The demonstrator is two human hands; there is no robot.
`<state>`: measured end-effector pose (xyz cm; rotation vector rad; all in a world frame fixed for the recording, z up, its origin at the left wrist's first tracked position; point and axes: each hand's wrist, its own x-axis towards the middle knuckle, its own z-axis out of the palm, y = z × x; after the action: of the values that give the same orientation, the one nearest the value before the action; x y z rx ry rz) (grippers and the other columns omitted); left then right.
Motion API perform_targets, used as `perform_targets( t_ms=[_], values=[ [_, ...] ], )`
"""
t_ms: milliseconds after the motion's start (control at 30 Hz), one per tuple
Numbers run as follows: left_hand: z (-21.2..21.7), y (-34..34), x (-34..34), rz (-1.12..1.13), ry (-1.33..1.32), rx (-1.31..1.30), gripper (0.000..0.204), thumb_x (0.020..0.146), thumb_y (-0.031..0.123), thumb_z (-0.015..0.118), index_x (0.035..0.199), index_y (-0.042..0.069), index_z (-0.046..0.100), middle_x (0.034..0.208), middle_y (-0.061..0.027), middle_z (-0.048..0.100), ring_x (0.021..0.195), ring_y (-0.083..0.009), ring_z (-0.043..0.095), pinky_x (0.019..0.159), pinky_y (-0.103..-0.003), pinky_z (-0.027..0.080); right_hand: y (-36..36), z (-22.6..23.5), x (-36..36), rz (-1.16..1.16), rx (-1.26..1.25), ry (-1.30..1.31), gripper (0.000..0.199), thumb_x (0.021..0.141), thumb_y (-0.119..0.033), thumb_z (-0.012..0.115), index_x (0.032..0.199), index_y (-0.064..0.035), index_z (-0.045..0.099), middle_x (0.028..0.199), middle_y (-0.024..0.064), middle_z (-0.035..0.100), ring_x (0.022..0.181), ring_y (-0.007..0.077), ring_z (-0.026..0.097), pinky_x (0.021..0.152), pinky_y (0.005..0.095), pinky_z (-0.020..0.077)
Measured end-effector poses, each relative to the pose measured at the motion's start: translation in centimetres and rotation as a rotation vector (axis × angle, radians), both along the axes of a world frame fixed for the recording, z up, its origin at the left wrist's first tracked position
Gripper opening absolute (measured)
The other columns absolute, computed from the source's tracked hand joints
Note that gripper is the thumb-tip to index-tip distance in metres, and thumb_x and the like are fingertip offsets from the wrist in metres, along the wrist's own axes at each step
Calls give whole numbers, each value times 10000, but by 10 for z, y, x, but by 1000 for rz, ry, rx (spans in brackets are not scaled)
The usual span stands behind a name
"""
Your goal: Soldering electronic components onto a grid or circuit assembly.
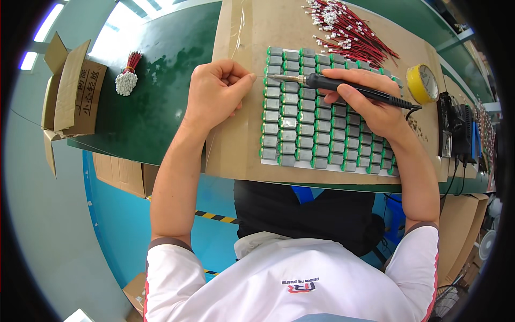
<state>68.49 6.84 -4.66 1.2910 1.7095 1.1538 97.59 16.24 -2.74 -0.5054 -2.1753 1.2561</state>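
My right hand point(373, 99) grips a black soldering iron point(324, 82) like a pen, its metal tip pointing left. The tip is over the upper left part of several rows of small grey blocks point(288, 123) with green circuit-board edges; I cannot tell whether it touches one. Just left of the tip, my left hand point(215, 95) is closed in a pinch on a thin solder wire point(260, 76), whose end reaches toward the tip. The blocks lie close together on a white sheet point(270, 161), and my right hand and the iron hide some of them.
Red wires with white connectors point(354, 32) lie piled beyond the blocks. A yellow tape roll point(422, 84) sits on the right, near black equipment point(458, 126). Brown cardboard point(228, 145) covers part of the green table point(161, 107). Left are a wire bundle point(127, 80) and an open carton point(80, 99).
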Motion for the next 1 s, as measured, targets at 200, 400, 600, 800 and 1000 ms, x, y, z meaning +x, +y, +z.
perform_targets(
  t_ms=[200, 400, 600, 800, 1000],
  values=[
    [0, 0, 1, 4, 35, -3, 154, 895, 108, 754, 837, -32, 726, 622, -10, 649, 481, -58, 592, 400, -230, 427, 1, 0, 1, -2, 12, -6, 331, 1002, -16, 588, 1311, 66, 673, 1061, 176, 770, 921, 201, 761, 854, 307, 585],
    [1, 0, 1, -11, 64, -29, 151, 921, 124, 770, 884, -20, 744, 676, 20, 651, 507, -28, 580, 403, -190, 405, 2, -2, 1, 1, 7, -4, 324, 1003, -17, 595, 1305, 67, 674, 1071, 181, 771, 920, 200, 763, 850, 307, 590],
    [3, -2, 3, 33, -14, 19, 150, 942, 123, 758, 914, -23, 741, 663, 11, 638, 510, -40, 586, 404, -195, 406, -1, 0, 1, -7, -4, 32, 323, 1013, -8, 585, 1316, 72, 664, 1084, 184, 767, 928, 202, 760, 864, 307, 591],
    [16, -6, 8, 157, -245, 77, 164, 989, 140, 738, 1006, -19, 702, 651, -36, 650, 407, -64, 504, 366, -212, 330, -3, -2, 2, -8, -43, 98, 327, 1017, 2, 579, 1326, 74, 657, 1086, 195, 764, 928, 210, 759, 864, 314, 598],
    [14, -12, 12, 185, -228, 76, 176, 976, 92, 731, 890, -32, 642, 618, -54, 650, 383, -65, 454, 372, -245, 308, -2, -2, 3, 4, -5, 80, 312, 1006, 6, 588, 1298, 78, 672, 1072, 199, 767, 904, 217, 762, 843, 317, 603]
  ],
)
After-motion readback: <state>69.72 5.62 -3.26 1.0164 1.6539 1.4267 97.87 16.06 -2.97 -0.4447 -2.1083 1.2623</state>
